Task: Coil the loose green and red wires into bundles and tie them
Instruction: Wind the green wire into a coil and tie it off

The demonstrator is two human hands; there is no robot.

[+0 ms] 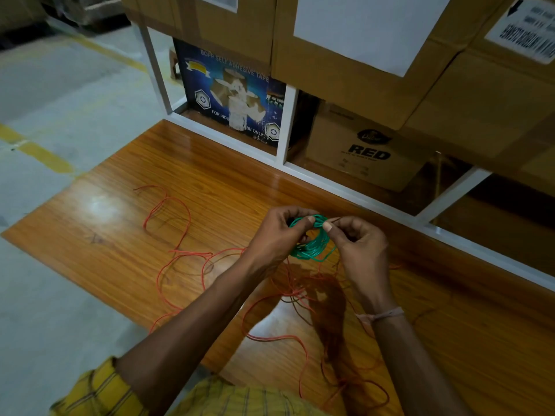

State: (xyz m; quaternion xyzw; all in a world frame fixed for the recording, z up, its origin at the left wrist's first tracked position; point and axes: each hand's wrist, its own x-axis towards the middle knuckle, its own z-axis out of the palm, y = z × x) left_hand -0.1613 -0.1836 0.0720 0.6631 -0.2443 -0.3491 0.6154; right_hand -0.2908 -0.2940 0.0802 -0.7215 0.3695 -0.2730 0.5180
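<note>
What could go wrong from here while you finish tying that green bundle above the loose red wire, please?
1. The green coil is held only at its top by the left hand and right hand; a slack grip could let the loops spring apart.
2. The red wire sprawls in tangled loops under the forearms and may snag or knot.

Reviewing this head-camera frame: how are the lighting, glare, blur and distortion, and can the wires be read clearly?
Head view: dim, darkest at right; bright glare patch on the wooden table; both hands cast a shadow over the red wire; green coil sharp enough; shelf frame lines bow from wide-angle distortion; box label at top right blurred.
</note>
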